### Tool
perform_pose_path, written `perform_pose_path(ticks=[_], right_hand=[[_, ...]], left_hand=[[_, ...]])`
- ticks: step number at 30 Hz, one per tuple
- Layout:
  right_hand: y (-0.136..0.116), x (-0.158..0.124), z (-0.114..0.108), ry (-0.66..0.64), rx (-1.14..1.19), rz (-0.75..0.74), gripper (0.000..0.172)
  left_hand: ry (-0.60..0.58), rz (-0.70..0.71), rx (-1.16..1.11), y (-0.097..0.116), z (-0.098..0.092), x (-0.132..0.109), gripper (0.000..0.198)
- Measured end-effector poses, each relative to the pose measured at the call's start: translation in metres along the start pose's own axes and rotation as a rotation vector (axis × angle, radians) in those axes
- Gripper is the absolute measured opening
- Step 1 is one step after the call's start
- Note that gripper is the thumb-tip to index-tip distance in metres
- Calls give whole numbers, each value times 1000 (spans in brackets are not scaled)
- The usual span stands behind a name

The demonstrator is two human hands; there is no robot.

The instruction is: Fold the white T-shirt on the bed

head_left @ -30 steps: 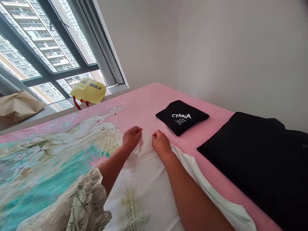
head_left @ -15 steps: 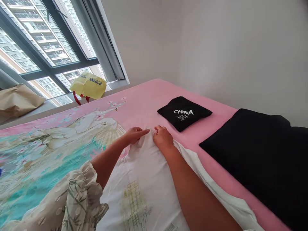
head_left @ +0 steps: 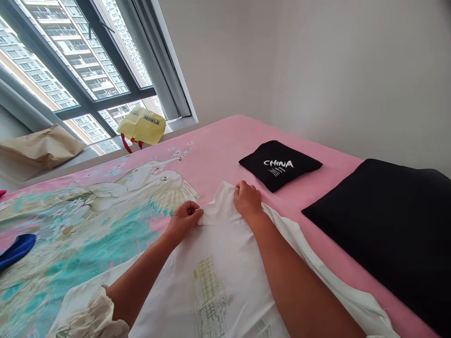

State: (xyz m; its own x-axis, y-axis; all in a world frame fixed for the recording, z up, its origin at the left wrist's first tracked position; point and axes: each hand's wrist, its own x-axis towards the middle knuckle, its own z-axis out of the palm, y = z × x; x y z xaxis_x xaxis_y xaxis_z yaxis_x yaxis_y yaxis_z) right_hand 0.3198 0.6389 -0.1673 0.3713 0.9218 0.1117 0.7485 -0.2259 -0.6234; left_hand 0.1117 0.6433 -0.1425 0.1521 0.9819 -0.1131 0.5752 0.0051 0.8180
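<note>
A white shirt [head_left: 183, 272] with a faint green-and-grey print lies spread on the bed in front of me. My left hand [head_left: 185, 217] pinches its far edge on the left, thumb against curled fingers. A short way to the right, my right hand [head_left: 248, 199] grips the same edge with its fingers closed. Between the two hands the cloth rises into a small peak. Just beyond my right hand rests a flat black pouch [head_left: 282, 176] with white "CHINA" lettering.
Pink bedding [head_left: 214, 145] with a bird-and-flower pattern covers the bed. Black fabric [head_left: 380, 234] lies at the right, a blue item [head_left: 17, 251] at the left edge. A yellow bag [head_left: 144, 126] and a brown paper bag [head_left: 45, 145] sit by the window.
My left hand has moved left and nearer along the shirt's edge, widening the gap between my hands. The cloth between them is spread wider. The view has swung slightly left.
</note>
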Motion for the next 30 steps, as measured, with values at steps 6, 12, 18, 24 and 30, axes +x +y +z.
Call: perform_pose_path(ticks=[6,12,18,24,30], right_hand=[[-5,-5,-4,170,97,-36,18],[-47,-46,-8,-523,591,-546,17],[-52,-64,21,-630,365,-600,17],[-44,-58,38,-272,279,-832,36],[-39,-59,42,-228,30,-838,42]], left_hand=[[278,81,71,-14,26,1,29],[185,195,263,-37,-43,-38,35],[174,-31,753,-128,-188,-120,32],[246,-350,166,-166,-237,-146,25],[272,-436,-284,-168,-228,-152,41]])
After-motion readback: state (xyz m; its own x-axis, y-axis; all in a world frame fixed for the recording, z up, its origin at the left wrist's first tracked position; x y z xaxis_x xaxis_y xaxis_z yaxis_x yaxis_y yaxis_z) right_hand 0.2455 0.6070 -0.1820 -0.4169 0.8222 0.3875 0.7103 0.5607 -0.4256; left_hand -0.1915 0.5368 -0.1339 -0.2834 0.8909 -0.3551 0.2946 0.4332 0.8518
